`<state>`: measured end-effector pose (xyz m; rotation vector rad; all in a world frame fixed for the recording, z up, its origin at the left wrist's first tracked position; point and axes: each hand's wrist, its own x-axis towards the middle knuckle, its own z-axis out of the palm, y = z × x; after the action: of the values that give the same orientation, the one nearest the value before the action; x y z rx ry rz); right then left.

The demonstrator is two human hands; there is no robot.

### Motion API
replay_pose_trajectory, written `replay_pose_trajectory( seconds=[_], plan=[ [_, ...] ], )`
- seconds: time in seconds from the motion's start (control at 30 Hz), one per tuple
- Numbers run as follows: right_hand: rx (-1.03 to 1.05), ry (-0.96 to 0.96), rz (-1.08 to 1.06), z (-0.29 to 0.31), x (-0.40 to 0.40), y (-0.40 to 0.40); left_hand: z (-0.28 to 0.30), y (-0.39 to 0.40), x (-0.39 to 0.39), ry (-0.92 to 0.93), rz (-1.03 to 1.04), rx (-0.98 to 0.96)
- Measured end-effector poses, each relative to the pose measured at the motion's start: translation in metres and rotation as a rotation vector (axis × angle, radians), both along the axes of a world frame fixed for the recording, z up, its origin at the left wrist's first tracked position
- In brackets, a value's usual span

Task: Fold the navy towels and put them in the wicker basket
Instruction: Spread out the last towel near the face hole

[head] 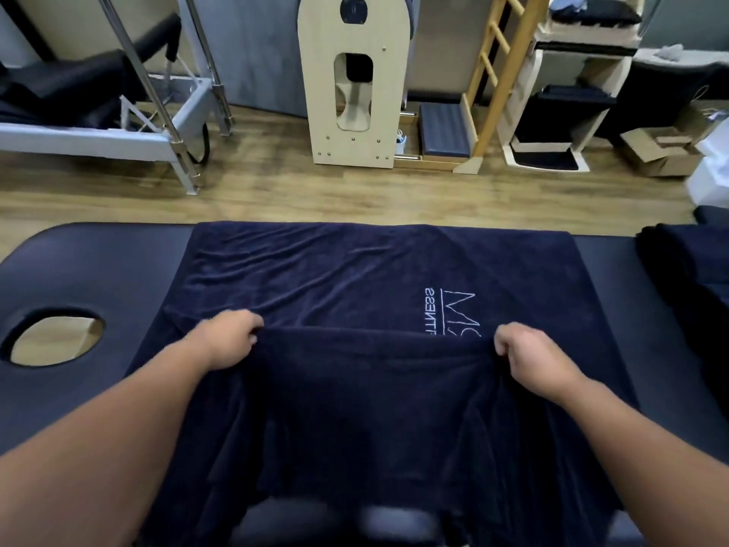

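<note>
Both the left hand [232, 341] and right hand [528, 355] pinch the towel [355, 270]'s near edge, level with each other, its far edge lying straight ahead across the table [98, 262].

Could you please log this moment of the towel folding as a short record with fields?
surface: padded table, face hole at its left end
item in work: navy towel spread flat, white lettering facing up
left hand: grip on the towel's near edge, lifted over the middle
right hand: grip on the same edge, level with the left
fold state: near part partly brought over the lettering, not yet laid flat
other towels: dark pile at the table's right end
wicker basket: not in view
</note>
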<state>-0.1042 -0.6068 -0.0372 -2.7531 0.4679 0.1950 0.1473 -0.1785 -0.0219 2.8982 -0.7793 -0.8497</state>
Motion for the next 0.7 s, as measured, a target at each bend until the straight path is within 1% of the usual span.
replay_pose_trajectory(
  seconds=[0.07, 0.1, 0.13, 0.17, 0.23, 0.3, 0.33, 0.4, 0.5, 0.63, 0.7],
  plan=[
    [-0.083, -0.024, -0.039, -0.001, 0.036, -0.012, 0.006, -0.024, 0.007, -0.231, 0.004, 0.065],
    [-0.119, -0.004, -0.069, -0.002, 0.052, -0.014, 0.007, -0.036, 0.007, -0.29, 0.005, 0.063],
    [-0.132, 0.046, -0.097, -0.003, 0.065, -0.012, 0.006, -0.046, 0.004, -0.296, -0.007, 0.055],
    [-0.131, 0.109, -0.109, -0.007, 0.073, -0.009, 0.003, -0.055, -0.001, -0.264, -0.042, 0.049],
    [-0.193, 0.176, -0.078, -0.018, 0.075, 0.004, -0.003, -0.068, -0.018, -0.134, -0.151, 0.045],
    [-0.325, 0.114, -0.027, -0.036, 0.063, 0.017, -0.008, -0.075, -0.04, -0.003, -0.244, 0.093],
    [-0.36, 0.06, -0.015, -0.044, 0.054, 0.023, -0.01, -0.075, -0.051, 0.018, -0.286, 0.13],
    [-0.375, -0.061, -0.031, -0.057, 0.034, 0.032, -0.015, -0.074, -0.072, -0.032, -0.346, 0.2],
    [-0.341, -0.153, -0.062, -0.063, 0.007, 0.045, -0.021, -0.068, -0.096, -0.106, -0.391, 0.209],
    [-0.239, -0.261, -0.054, -0.051, -0.026, 0.073, -0.027, -0.059, -0.118, -0.197, -0.508, 0.195],
    [-0.238, -0.253, -0.006, -0.043, -0.046, 0.09, -0.031, -0.052, -0.127, -0.227, -0.537, 0.193]
  ],
)
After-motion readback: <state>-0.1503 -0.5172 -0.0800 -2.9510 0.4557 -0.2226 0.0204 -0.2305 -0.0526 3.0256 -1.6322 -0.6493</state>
